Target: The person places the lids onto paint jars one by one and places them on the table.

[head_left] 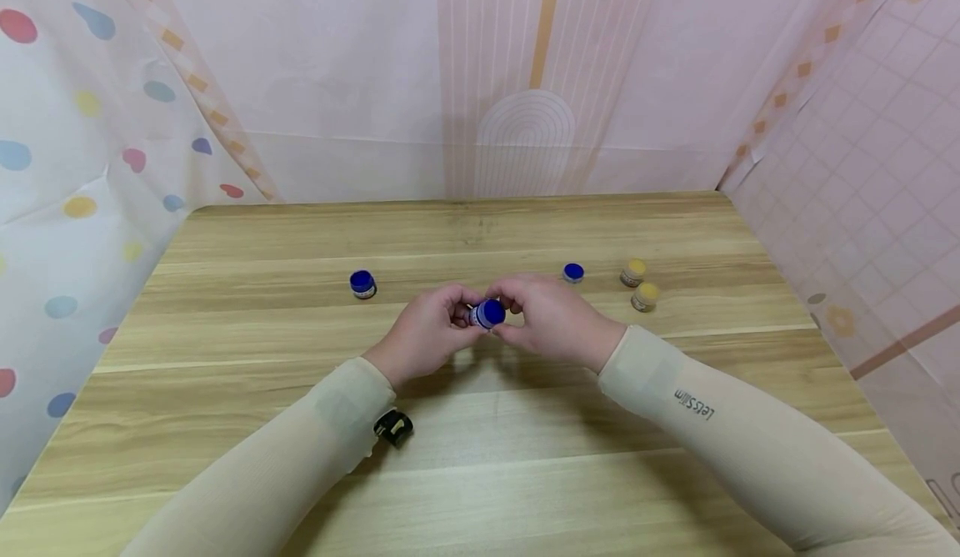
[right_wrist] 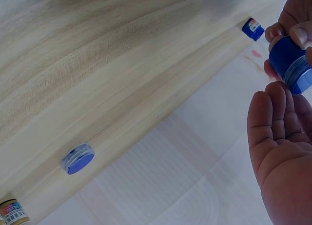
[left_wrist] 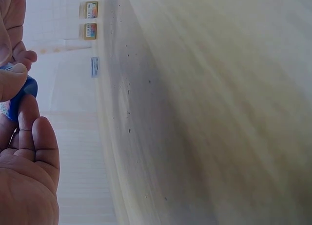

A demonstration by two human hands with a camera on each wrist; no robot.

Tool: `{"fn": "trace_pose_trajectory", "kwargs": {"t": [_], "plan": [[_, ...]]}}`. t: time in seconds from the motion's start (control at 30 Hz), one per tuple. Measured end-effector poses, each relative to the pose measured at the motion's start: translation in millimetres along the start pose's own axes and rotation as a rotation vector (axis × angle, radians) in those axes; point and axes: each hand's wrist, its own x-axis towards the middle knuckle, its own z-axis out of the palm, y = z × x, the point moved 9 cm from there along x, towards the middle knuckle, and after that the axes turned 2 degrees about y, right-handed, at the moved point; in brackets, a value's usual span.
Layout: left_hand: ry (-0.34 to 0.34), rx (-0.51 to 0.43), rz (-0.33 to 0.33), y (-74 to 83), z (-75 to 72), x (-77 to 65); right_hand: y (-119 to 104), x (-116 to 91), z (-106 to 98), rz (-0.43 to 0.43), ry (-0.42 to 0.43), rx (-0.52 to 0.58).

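Over the middle of the table both hands meet at a small blue paint jar (head_left: 491,313), tilted with its blue round end toward the head camera. My left hand (head_left: 427,332) grips the jar's left side between thumb and fingers. From the other side, the thumb and fingertips of my right hand (head_left: 551,319) pinch around its rim end. In the right wrist view a clear ridged band shows on the jar (right_wrist: 292,69); whether a lid is on cannot be told. A flat blue disc with a clear rim, like a lid (head_left: 573,273), lies beyond the right hand.
Another blue jar (head_left: 363,284) stands at the left. Two yellow-topped jars (head_left: 633,272) are close together at the right. The wooden table (head_left: 480,490) ends at a patterned curtain (head_left: 360,82). A small black device (head_left: 393,428) sits at the left wrist.
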Motion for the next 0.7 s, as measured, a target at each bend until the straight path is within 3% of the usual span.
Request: {"fn": "trace_pose_trajectory", "kwargs": {"t": [0.27,0.7], "plan": [[-0.006,-0.010,-0.004,-2.8,1.4,0.2,4.3,-0.2,2.2,0.038,-0.006,0.007],[-0.005,0.015,0.001,-0.6,0.5,0.4,1.9,-0.5,-0.2,-0.009,0.007,0.005]]}}
